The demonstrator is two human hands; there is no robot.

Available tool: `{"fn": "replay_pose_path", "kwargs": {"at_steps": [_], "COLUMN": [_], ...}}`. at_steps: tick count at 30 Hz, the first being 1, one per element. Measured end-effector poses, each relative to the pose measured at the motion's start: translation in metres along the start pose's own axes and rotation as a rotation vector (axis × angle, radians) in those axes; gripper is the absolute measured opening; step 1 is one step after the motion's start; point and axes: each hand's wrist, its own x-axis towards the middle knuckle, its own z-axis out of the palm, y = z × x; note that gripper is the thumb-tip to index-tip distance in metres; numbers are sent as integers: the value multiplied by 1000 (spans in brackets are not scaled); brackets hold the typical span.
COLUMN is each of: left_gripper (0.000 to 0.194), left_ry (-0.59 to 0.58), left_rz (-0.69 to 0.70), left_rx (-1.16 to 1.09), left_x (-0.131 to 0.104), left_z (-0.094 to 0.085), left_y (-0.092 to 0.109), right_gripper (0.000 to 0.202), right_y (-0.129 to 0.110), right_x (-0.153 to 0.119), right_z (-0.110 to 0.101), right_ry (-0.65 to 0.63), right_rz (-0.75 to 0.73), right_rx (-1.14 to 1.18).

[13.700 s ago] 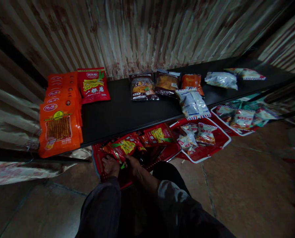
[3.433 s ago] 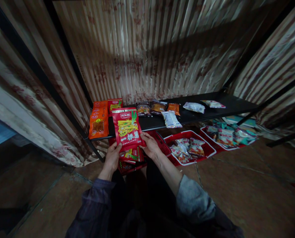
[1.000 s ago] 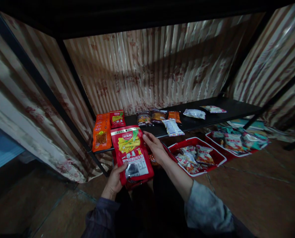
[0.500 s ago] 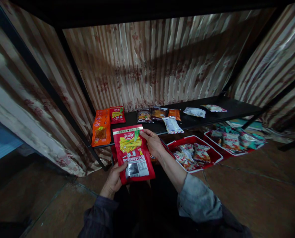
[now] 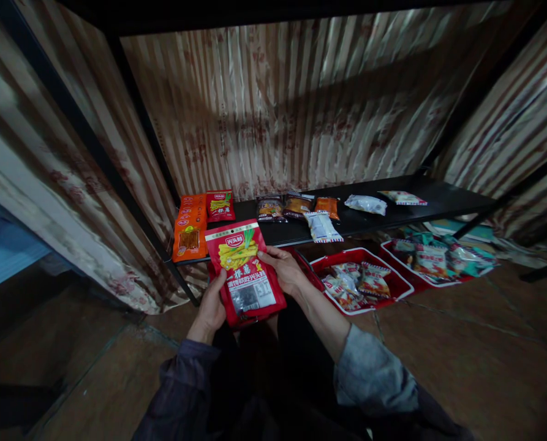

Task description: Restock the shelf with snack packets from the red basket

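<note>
Between my two hands is a red snack bag (image 5: 245, 269) with yellow food pictured on its front. My left hand (image 5: 212, 306) grips its left edge, thumb on the front. My right hand (image 5: 285, 268) grips its right edge, thumb also on the front. Beyond it, a smaller-looking red bag (image 5: 220, 206) of similar design lies on the black shelf (image 5: 250, 233), beside an orange packet (image 5: 189, 229) at the shelf's left end. The fingers behind the held bag are hidden.
More packets (image 5: 296, 206) lie along the shelf, with a white one (image 5: 323, 227) at its front edge. Below right are a red basket (image 5: 404, 295) of small packets and another basket (image 5: 438, 284). A black post (image 5: 149, 135) rises at the left; a striped curtain (image 5: 301, 110) hangs behind.
My left hand has moved up along the bag's left edge. My right hand still grips the right side, slightly lower on the bag. The view has shifted slightly.
</note>
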Motion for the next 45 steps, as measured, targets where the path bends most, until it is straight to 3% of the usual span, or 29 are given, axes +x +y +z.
{"fn": "replay_pose_path", "kwargs": {"at_steps": [6, 16, 20, 24, 28, 32, 36, 42, 45], "left_gripper": [29, 37, 35, 39, 40, 41, 40, 35, 36], "left_ry": [158, 95, 88, 56, 94, 137, 202, 323, 243], "left_rz": [67, 33, 4, -39, -70, -57, 17, 113, 146], "left_rx": [32, 8, 0, -4, -29, -38, -45, 17, 152], "left_x": [7, 9, 12, 17, 22, 26, 25, 20, 16], "left_z": [1, 0, -5, -11, -12, -6, 4, 16, 18], "left_y": [2, 12, 12, 12, 14, 18, 20, 12, 6], "right_gripper": [35, 31, 23, 16, 31, 32, 31, 55, 69], "right_y": [-1, 3, 10, 15, 13, 19, 36, 49, 49], "right_x": [-3, -4, 7, 11, -5, -24, -28, -25, -26], "right_z": [1, -3, -5, -11, -10, -4, -3, -2, 2], "right_ry": [-35, 22, 53, 105, 169, 6, -80, -185, -239], "right_rz": [-7, -102, -280, -499, -775, -981, -948, -675, -573], "right_rx": [-46, -184, -362, -731, -1169, -1358, -1405, -1339, -1209]}}
